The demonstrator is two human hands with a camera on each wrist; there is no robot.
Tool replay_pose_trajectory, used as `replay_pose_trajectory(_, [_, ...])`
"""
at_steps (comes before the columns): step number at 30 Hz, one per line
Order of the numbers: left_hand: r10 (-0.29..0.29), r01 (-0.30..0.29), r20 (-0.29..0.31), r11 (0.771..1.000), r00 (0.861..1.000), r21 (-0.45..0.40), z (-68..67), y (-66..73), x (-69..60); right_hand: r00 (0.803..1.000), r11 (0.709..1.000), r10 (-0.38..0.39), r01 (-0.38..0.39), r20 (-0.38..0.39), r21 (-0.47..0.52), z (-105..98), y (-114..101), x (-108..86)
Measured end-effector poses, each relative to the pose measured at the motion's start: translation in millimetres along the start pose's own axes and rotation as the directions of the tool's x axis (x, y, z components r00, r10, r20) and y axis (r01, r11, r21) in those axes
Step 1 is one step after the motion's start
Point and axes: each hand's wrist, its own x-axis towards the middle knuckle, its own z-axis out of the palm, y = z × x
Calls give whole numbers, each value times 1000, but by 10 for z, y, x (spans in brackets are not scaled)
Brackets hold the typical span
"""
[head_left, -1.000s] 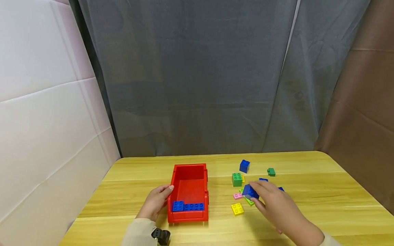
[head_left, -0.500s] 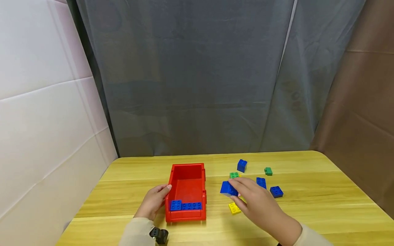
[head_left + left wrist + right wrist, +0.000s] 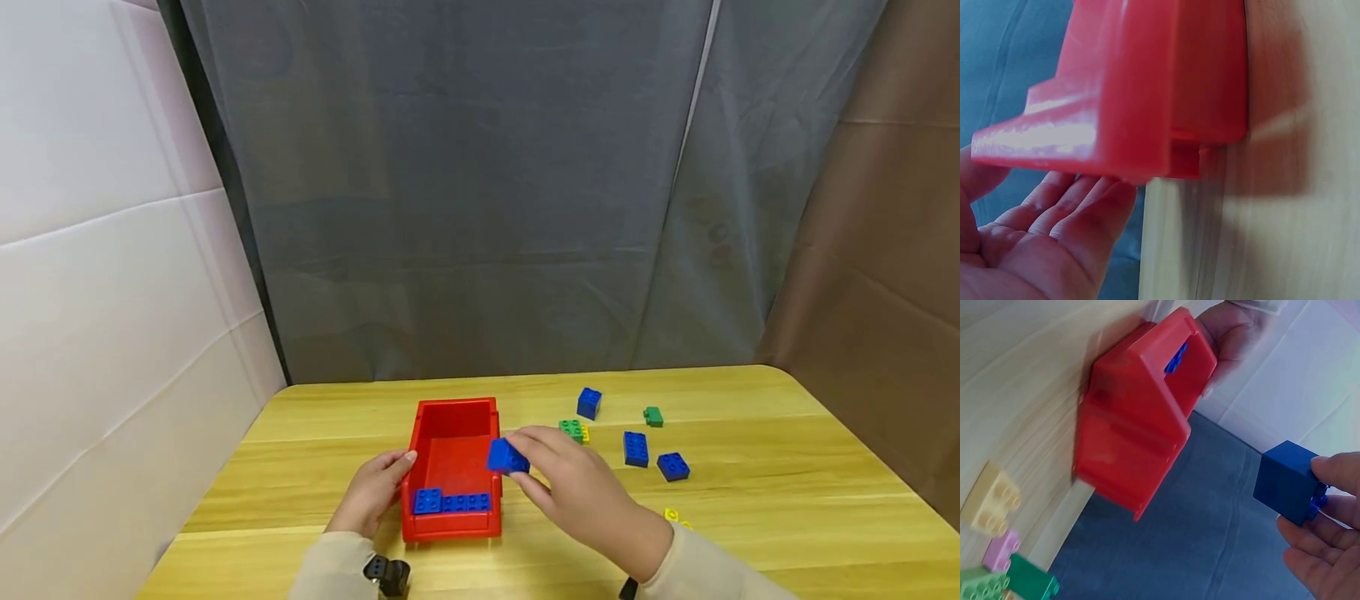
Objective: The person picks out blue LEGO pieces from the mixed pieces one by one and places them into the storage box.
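Observation:
A red plastic bin [image 3: 453, 454] stands on the table, with several blue bricks [image 3: 453, 502] lined up along its front end. My left hand [image 3: 372, 492] holds the bin's left side, thumb over the rim; in the left wrist view its fingers [image 3: 1094, 215] lie against the outer wall. Between thumb and fingertips my right hand [image 3: 577, 492] pinches a blue brick [image 3: 507, 457], raised beside the bin's right rim. Seen from the right wrist, that blue brick [image 3: 1286, 481] has its studs turned toward the palm.
Loose bricks lie to the right: blue ones [image 3: 588, 403] [image 3: 636, 449] [image 3: 672, 467], a small green one [image 3: 653, 417] and a green one [image 3: 571, 430] beside a yellow. The right wrist view shows a pink brick [image 3: 1001, 550] too. Grey cloth [image 3: 465, 208] hangs behind the table.
My right hand has carried the blue brick leftward from above the loose bricks to the bin's right rim. The left hand has stayed on the bin.

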Motion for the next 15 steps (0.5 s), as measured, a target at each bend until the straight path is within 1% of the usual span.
replay_pose_trajectory(3, [2, -2, -1, 1000, 1000, -2, -7, -4, -7, 1000, 999, -29, 30, -3, 15, 42, -39, 56])
replay_pose_trajectory(7, [5, -5, -2, 1000, 1000, -2, -8, -6, -13, 999, 999, -43, 43, 14, 18, 95, -74, 119])
replay_pose_trajectory(11, [2, -2, -4, 1000, 1000, -5, -3, -2, -14, 998, 1000, -11, 9, 68, 26, 140, -112, 184])
replay_pose_trajectory(15, [-7, 7, -5, 1000, 1000, 1, -4, 2, -19, 992, 998, 27, -33, 122, 49, 197, -145, 256])
